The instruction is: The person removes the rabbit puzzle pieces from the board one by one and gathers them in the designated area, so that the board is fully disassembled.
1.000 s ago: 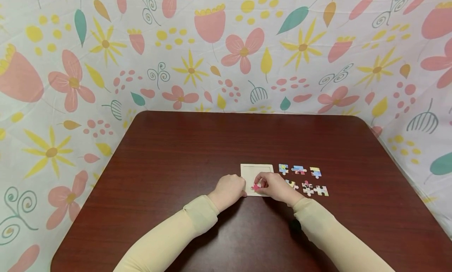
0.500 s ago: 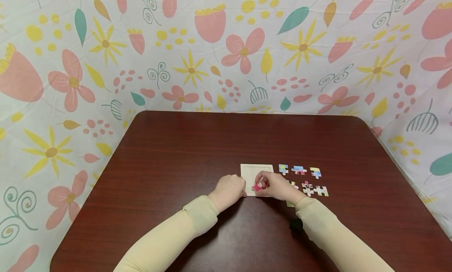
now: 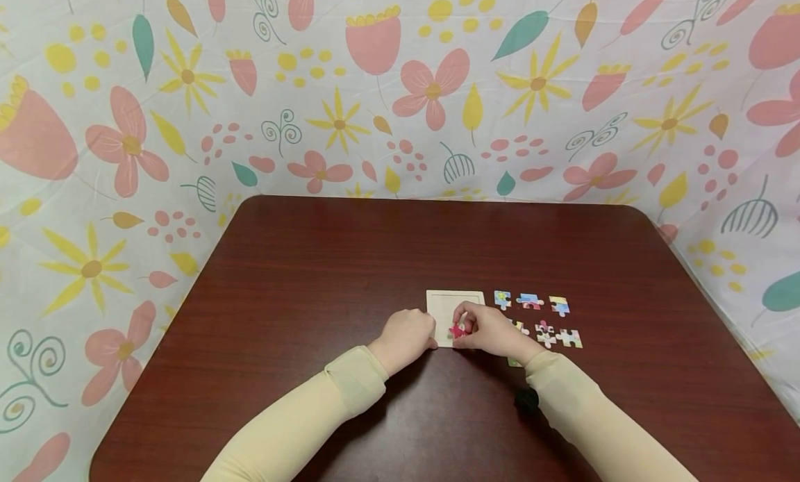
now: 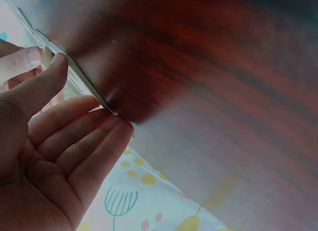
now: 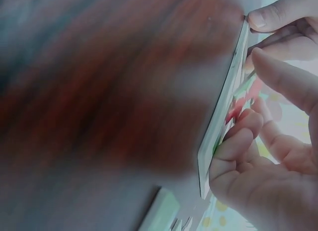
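A square pale wooden puzzle tray (image 3: 444, 305) lies flat on the table, with a thin line bordering its inside. My left hand (image 3: 405, 333) holds the tray's left side near the front corner; in the left wrist view its thumb and fingertips (image 4: 121, 125) meet the edge. Over the tray's front part, my right hand (image 3: 490, 328) pinches a red jigsaw piece (image 3: 458, 331) between thumb and fingers. Seen from the right wrist, this red and green piece (image 5: 239, 104) is tilted against the tray, partly covered by the fingers.
Several loose jigsaw pieces (image 3: 530, 301) lie right of the tray in rough rows, some partly behind the right hand. A black round object (image 3: 527, 400) shows beside the right sleeve. The dark wooden table (image 3: 312, 260) ends at a flowered cloth (image 3: 375, 121) behind.
My right hand has shifted slightly right with the red piece, which has turned a little. A green piece below the right wrist has come into view. The left hand stays put.
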Motion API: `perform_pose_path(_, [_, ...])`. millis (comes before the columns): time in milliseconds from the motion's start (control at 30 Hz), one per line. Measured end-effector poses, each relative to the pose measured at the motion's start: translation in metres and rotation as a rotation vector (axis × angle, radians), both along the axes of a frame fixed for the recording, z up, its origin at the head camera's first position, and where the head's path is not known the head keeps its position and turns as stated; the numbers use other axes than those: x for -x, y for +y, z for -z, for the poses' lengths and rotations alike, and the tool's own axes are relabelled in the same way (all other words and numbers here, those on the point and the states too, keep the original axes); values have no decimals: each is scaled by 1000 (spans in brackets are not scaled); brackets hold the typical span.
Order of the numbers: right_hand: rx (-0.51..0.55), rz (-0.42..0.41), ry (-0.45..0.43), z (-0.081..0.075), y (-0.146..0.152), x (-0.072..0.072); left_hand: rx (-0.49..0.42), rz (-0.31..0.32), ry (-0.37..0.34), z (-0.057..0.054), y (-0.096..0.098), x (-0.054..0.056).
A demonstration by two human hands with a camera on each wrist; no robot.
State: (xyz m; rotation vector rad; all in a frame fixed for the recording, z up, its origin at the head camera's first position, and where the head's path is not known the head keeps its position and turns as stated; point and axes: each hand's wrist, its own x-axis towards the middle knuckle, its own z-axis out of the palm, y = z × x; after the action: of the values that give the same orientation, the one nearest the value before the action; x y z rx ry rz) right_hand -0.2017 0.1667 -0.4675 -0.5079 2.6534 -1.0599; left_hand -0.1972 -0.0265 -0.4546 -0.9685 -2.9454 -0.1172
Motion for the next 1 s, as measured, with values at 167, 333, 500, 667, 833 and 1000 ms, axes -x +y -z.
perform_pose_path(167, [6,-35,47,0,4,0,-2,5,2,1,0,0])
perform_pose_path(333, [22,-76,82,0,7,-1,0,7,15,1,0,0])
perform_pose_path(500, [67,-130,85,-1,7,-2,1,6,26,1,0,-1])
perform_pose_path(667, [86,-132,57,-2,5,-2,-8,4,31,1,0,0])
perform_pose_path(833, [99,-103,-3,-2,5,-4,-11,3,19,1,0,-1])
perform_pose_path(1000, [62,-86,40,-7,5,-8,-8,7,17,1,0,0])
